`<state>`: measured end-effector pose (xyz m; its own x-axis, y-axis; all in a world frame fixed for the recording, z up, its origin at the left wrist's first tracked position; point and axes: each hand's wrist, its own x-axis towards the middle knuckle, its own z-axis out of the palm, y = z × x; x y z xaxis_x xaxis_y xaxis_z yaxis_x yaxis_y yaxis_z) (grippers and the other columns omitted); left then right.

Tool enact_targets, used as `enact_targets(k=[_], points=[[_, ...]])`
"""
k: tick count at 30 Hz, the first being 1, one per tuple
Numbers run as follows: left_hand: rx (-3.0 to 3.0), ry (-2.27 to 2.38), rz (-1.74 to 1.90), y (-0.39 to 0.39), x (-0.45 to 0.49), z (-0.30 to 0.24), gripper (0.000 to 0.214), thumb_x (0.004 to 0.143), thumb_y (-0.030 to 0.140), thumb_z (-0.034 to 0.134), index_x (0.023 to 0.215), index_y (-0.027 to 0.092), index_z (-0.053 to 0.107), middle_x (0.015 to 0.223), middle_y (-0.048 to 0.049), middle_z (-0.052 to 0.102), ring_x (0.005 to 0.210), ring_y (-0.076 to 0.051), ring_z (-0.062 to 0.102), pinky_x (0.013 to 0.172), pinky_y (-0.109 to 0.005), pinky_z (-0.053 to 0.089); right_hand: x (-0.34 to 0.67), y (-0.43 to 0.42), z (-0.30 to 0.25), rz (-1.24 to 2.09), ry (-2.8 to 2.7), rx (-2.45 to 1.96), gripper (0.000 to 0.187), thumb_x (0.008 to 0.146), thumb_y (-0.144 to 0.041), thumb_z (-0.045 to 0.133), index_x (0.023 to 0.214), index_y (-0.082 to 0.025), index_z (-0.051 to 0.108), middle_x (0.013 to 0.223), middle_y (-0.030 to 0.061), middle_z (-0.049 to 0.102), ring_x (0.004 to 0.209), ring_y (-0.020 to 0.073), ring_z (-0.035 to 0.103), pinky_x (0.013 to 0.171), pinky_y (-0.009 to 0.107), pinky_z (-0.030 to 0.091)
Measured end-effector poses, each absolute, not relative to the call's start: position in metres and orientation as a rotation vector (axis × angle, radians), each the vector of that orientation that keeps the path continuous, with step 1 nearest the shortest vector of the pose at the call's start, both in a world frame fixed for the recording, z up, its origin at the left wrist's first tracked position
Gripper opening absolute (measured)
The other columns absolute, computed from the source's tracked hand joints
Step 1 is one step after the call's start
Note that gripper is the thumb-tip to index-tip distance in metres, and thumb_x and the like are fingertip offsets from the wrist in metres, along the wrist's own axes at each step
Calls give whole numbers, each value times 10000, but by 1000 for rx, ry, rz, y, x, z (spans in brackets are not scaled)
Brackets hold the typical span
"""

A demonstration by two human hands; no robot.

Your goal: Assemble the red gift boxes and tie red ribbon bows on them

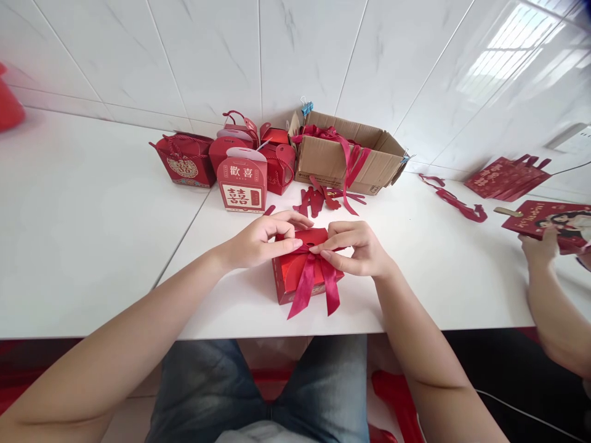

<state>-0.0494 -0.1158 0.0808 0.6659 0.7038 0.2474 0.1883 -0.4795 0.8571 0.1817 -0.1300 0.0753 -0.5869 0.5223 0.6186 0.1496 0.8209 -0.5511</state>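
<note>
A small red gift box [290, 277] lies on the white table [92, 246] just in front of me. A dark red ribbon [314, 283] is tied across its top, and two tails hang down over its front. My left hand [258, 241] pinches the ribbon at the knot from the left, fingers closed. From the right, my right hand [357, 249] pinches the same ribbon, also closed. Both hands rest on top of the box.
Several finished red boxes [240, 178] stand at the back. Beside them is an open cardboard carton [339, 157] with ribbons in it, and loose ribbons [323, 198] lie before it. Flat red box blanks [505, 177] lie far right. Another person's hand [540, 246] holds a flat blank [549, 220].
</note>
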Motion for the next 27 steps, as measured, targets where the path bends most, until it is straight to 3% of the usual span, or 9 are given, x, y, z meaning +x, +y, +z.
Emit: enact_targets(k=[7,11,15,17,22,27], points=[[2057,702,716,-115,-52,82,317,846,287,574,566,159,497,1324,-64,585,1212,-244,551,1047,-402,419,182,-131,76,580,-2195,-519,151,859,-200,601,850,-183,751,611,-13,563,505,71,455,459,213,388],[2064,725,764,-113,-54,82,321,841,275,567,561,161,460,1238,-70,620,1158,-239,568,1037,-408,419,184,-130,76,636,-2143,-533,166,890,-223,572,905,-189,734,676,7,611,572,92,510,525,234,436],[1995,728,957,-111,-54,78,77,764,229,610,815,191,567,1308,-102,521,1255,-267,482,962,-391,478,183,-129,76,826,-1985,-605,202,935,-277,514,999,-182,680,818,32,648,627,100,535,552,240,449],[1946,746,1028,-113,-51,77,194,764,251,600,953,207,599,1354,-107,472,1293,-279,442,947,-388,489,181,-129,76,891,-1935,-644,199,937,-308,516,1002,-185,658,829,24,632,630,98,526,554,235,446],[2021,829,981,-127,-37,82,147,804,337,635,840,201,675,1214,-81,582,1182,-254,545,1029,-390,433,177,-131,77,1089,-1846,-655,194,918,-354,549,982,-180,607,749,-10,559,578,81,466,514,217,415],[2119,859,1005,-138,-26,84,158,774,344,702,792,187,693,1138,-84,613,1097,-236,593,999,-391,449,178,-130,73,1204,-1712,-550,152,877,-299,624,960,-194,553,629,-58,488,534,75,438,505,206,399]])
